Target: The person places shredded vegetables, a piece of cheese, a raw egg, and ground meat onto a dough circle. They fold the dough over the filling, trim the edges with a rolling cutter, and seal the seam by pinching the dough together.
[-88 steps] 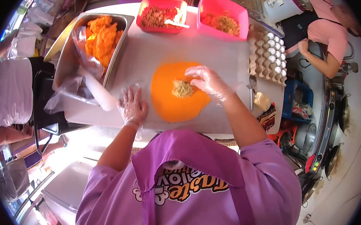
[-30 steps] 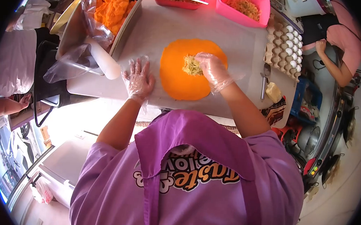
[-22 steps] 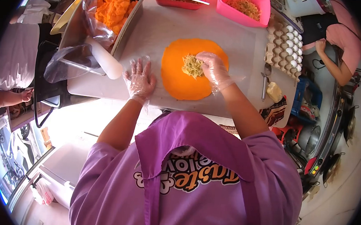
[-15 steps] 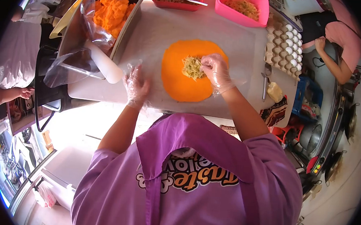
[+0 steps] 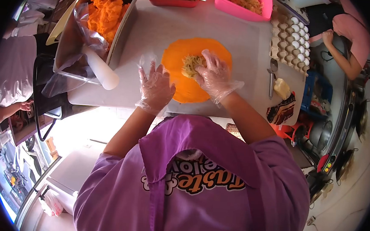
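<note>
A flat orange sheet of dough [image 5: 182,87] lies on the metal table, with a small heap of pale shredded filling [image 5: 190,66] near its middle. My right hand [image 5: 215,77], in a clear plastic glove, is over the right part of the dough. Its fingers are apart, and the thumb and fingertips touch the right edge of the heap. Also gloved, my left hand [image 5: 156,87] is at the dough's left edge with its fingers spread and nothing in it.
On the left stands a metal tray [image 5: 129,25] of orange dough with a white roller [image 5: 100,69]. Red [image 5: 171,3] and pink [image 5: 243,13] containers are at the back. Right: an egg carton [image 5: 280,47], a metal utensil [image 5: 271,83], a yellow lump [image 5: 282,89]. Other people are at both sides.
My left hand has moved right, from the bare table to the dough's edge, and its fingers have spread. My right hand has opened from a pinch beside the filling.
</note>
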Available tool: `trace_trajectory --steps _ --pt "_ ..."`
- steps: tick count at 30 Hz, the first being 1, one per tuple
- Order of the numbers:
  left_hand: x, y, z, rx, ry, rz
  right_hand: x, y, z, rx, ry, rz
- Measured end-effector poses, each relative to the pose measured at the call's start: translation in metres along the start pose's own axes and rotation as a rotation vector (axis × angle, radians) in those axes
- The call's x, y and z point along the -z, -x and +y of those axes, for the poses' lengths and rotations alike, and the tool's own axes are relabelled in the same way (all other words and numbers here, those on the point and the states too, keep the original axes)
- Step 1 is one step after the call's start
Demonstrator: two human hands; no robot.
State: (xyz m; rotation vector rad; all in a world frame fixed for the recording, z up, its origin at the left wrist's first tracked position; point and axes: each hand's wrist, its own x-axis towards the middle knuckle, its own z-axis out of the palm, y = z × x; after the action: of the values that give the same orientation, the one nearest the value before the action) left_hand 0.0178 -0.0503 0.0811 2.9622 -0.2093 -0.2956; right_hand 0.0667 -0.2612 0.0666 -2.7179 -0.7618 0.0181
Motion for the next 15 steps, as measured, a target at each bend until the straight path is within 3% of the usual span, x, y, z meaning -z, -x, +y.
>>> trace_trajectory --steps 3,6,9,10,12,15 --pt "-0.002 -0.006 0.001 0.025 -0.073 -0.146 0.003 -0.001 -0.004 -0.03 0.06 -0.107" --pt "-0.002 -0.014 -0.011 0.088 0.024 -0.177 0.001 -0.001 -0.005 -0.06 0.008 0.018" --pt "-0.014 -0.014 -0.022 -0.043 0.237 0.211 0.006 0.0 -0.01 -0.133 0.085 -0.168" --pt "-0.013 -0.016 -0.022 -0.042 0.234 0.211 0.007 -0.001 -0.01 -0.13 0.105 -0.193" --pt "-0.01 -0.02 -0.019 -0.244 0.454 0.189 0.003 -0.002 -0.011 -0.126 0.122 -0.221" --pt "-0.014 -0.024 0.0 -0.172 0.562 0.061 -0.009 0.001 -0.008 -0.114 0.109 -0.079"
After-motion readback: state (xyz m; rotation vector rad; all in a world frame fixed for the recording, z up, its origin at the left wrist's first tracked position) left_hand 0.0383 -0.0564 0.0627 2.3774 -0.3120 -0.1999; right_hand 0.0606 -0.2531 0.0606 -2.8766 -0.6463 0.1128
